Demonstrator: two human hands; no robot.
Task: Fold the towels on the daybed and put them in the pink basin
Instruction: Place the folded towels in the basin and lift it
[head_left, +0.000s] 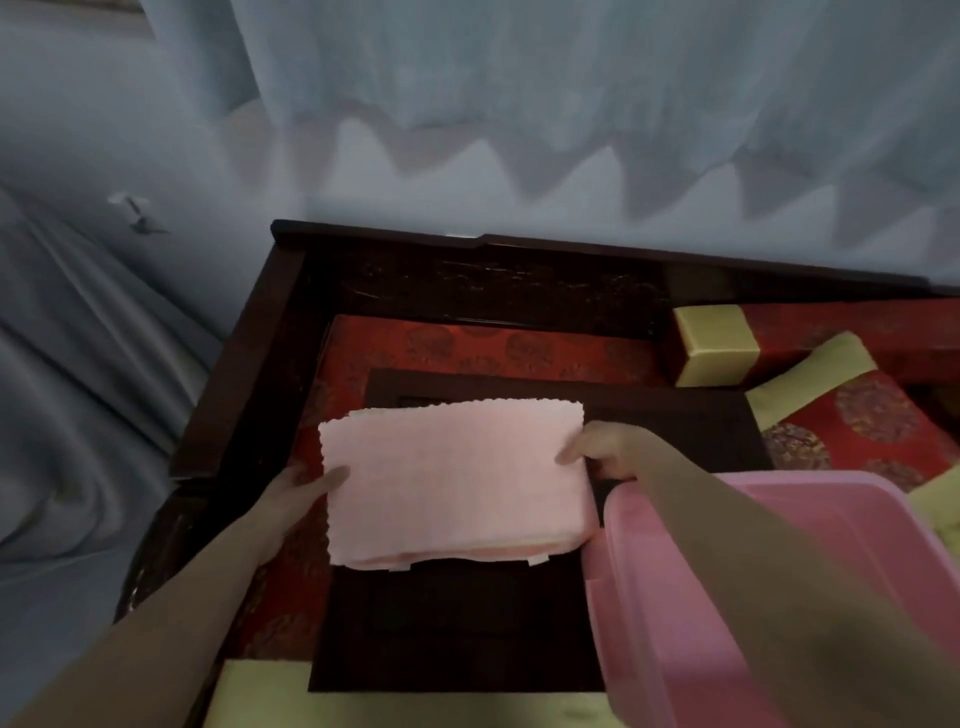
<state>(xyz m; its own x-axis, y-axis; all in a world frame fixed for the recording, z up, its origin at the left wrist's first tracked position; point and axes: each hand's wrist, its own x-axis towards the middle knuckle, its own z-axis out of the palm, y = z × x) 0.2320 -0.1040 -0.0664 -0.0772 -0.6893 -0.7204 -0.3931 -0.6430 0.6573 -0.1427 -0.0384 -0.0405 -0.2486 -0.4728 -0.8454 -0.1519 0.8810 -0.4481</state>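
Observation:
A pale pink towel (452, 483), folded into a thick rectangle with scalloped edges, is held level above a low dark wooden table (457, 623) on the daybed. My left hand (296, 493) grips its left edge, thumb on top. My right hand (602, 449) grips its right edge. The pink basin (649, 597) stands at the lower right, its near wall just right of the towel; my right forearm crosses over its rim. The inside of the basin is mostly hidden by my arm.
The daybed has a dark carved wooden frame (467, 244) and a red patterned cushion (467, 348). Red and gold bolsters (717, 343) and a cushion (852, 415) lie at the right. Pale curtains (519, 104) hang behind and to the left.

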